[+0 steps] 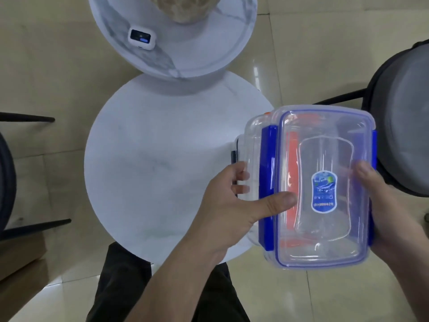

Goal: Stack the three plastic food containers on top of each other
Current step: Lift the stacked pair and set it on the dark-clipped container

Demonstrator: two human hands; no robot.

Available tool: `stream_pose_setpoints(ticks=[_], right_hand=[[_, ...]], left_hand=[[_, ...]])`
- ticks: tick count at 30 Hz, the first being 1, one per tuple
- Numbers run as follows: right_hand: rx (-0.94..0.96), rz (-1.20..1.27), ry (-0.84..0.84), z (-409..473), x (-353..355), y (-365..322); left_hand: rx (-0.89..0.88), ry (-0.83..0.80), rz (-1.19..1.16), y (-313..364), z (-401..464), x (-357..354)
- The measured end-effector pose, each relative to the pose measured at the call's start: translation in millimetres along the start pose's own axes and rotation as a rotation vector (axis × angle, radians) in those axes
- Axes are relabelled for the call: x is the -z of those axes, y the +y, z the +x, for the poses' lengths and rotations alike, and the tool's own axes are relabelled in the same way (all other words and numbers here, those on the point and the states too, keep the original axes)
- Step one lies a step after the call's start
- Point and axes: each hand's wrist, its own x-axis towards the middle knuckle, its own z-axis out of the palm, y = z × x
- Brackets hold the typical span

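A clear plastic container with blue clips is held in the air at the right, past the edge of the round white table. Through its clear lid I see a container with orange clips underneath it. A third clear container with dark clips sits lowest, showing at the left. My left hand grips the left side of the stack, thumb on the top lid. My right hand holds the right side.
A second, marble-patterned round table stands further away with a small white device and a beige object on it. Dark chairs stand at the right and the left. Below are my dark trousers and glossy floor tiles.
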Motion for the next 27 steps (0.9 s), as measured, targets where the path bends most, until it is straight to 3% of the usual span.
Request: stream_pose_setpoints(ticks=[27], right_hand=[[-0.077,-0.013,-0.024,24,21,1]], left_hand=[[0.055,-0.003,-0.001,-13,17,-14]])
